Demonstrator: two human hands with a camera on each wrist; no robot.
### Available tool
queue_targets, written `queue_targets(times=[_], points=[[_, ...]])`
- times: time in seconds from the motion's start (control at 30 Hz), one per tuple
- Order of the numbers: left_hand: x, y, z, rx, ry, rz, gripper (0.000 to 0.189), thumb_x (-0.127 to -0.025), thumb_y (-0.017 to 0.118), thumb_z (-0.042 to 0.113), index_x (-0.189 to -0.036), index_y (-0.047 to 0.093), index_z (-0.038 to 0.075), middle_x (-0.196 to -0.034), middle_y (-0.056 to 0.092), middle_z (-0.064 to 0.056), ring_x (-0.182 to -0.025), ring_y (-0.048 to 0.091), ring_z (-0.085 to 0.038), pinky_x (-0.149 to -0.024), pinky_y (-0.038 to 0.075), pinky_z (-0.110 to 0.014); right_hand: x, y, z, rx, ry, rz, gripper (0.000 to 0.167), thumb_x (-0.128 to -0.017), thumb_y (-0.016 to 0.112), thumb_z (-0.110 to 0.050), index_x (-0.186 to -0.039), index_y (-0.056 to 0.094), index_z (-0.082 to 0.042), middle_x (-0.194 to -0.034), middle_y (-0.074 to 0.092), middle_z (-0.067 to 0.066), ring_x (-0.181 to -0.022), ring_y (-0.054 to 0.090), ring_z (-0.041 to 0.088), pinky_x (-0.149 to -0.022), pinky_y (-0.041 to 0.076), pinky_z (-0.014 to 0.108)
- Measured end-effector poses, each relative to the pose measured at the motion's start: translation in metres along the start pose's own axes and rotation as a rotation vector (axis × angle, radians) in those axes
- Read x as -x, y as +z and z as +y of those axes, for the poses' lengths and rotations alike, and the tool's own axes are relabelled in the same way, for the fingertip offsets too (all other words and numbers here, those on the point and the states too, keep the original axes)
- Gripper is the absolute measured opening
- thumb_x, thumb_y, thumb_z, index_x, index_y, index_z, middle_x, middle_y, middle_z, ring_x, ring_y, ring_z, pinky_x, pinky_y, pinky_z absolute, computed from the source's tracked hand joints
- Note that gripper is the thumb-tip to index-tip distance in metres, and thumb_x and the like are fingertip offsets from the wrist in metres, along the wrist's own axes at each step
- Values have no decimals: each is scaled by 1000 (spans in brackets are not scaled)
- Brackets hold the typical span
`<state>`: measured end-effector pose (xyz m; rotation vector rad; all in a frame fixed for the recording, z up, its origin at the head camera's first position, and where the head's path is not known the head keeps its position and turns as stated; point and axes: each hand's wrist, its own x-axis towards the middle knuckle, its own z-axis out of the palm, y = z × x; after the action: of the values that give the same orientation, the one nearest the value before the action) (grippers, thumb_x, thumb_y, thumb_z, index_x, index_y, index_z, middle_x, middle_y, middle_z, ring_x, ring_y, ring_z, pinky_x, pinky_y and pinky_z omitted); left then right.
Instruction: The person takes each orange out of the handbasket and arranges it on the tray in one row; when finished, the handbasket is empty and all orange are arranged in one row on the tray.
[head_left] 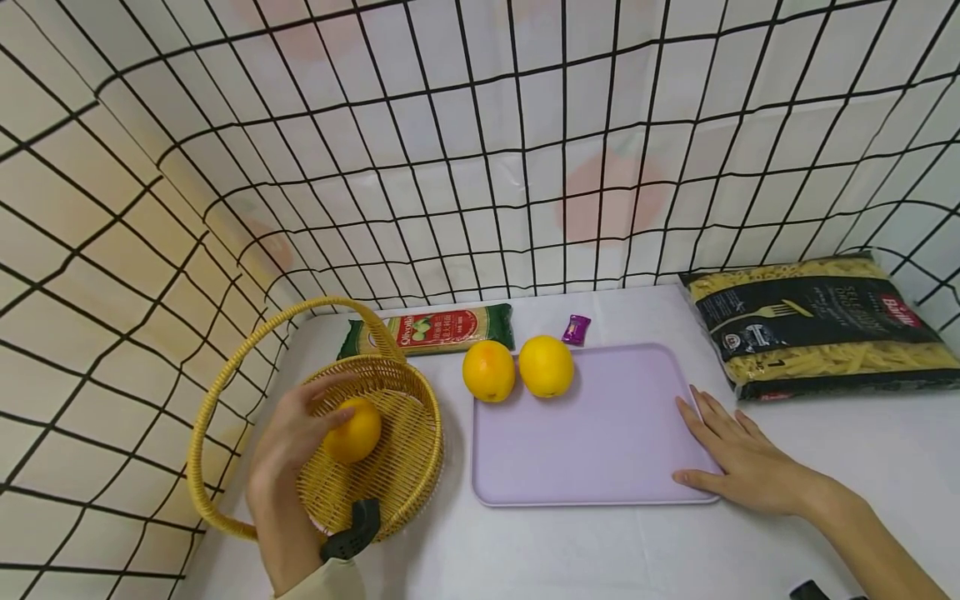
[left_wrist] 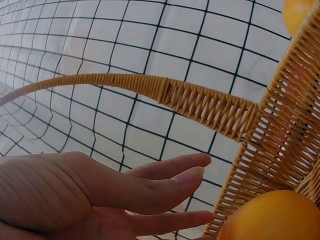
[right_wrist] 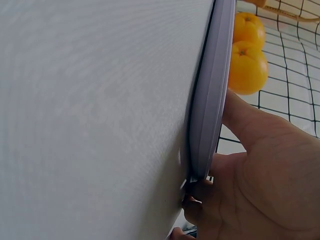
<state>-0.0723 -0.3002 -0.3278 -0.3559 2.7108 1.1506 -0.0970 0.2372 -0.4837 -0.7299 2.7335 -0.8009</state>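
The left hand is over the left side of a round wicker basket. Its fingers are loosely extended, with a gap between them and the orange in the left wrist view; this orange lies inside the basket. The right hand rests at the right edge of a lilac tray, fingers stretched out and thumb over the rim. In the right wrist view, some fingertips are hidden beside the tray edge. Two more oranges sit together at the tray's back left corner.
Behind the basket lies a red and green spaghetti packet. A small purple wrapped sweet is just behind the tray. A large pasta bag lies at the back right. Black wire grid bounds the white table at the back and sides.
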Motion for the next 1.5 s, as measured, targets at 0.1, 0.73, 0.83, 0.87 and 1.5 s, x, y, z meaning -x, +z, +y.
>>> queue_targets(times=[0.1, 0.73, 0.83, 0.87, 1.5], points=[[-2, 0, -3, 1, 8, -15, 50, -101, 66, 14, -150, 55, 18, -167, 34, -17, -156, 22, -46, -121, 21, -72, 0, -2, -3, -11, 19, -17, 97, -97, 68, -43, -165, 12, -2, -169, 5, 35, -161, -9, 39, -126, -24, 48], [-16, 7, -18, -55, -31, -145, 40, -98, 64, 0, -137, 67, 9, -154, 45, -27, -126, 46, -40, -93, 51, -40, -1, 8, 12, 82, -41, 39, 96, -99, 65, -46, -167, 6, -11, -173, 1, 26, -157, -24, 7, -115, -31, 19], [-17, 8, -20, -60, -22, -151, 41, -99, 64, 0, -138, 66, 9, -154, 46, -27, -129, 44, -41, -100, 50, -49, -1, 8, 13, 77, -42, 32, 96, -100, 63, -47, -168, 4, -12, -173, -1, 26, -158, -25, 10, -115, -32, 19], [-17, 9, -20, -61, -19, -153, 41, -99, 64, -1, -138, 66, 9, -154, 46, -27, -131, 44, -42, -103, 49, -52, -1, 8, 13, 75, -43, 32, 96, -100, 63, -48, -168, 4, -12, -173, -1, 26, -158, -24, 12, -115, -32, 20], [-19, 11, -20, -26, 33, -158, 47, -98, 69, 7, -144, 61, 12, -151, 50, -24, -129, 47, -40, -105, 46, -55, -1, 5, 9, 31, -7, 5, 97, -99, 64, -48, -167, 5, -10, -171, 1, 30, -160, -21, 21, -117, -33, 25]])
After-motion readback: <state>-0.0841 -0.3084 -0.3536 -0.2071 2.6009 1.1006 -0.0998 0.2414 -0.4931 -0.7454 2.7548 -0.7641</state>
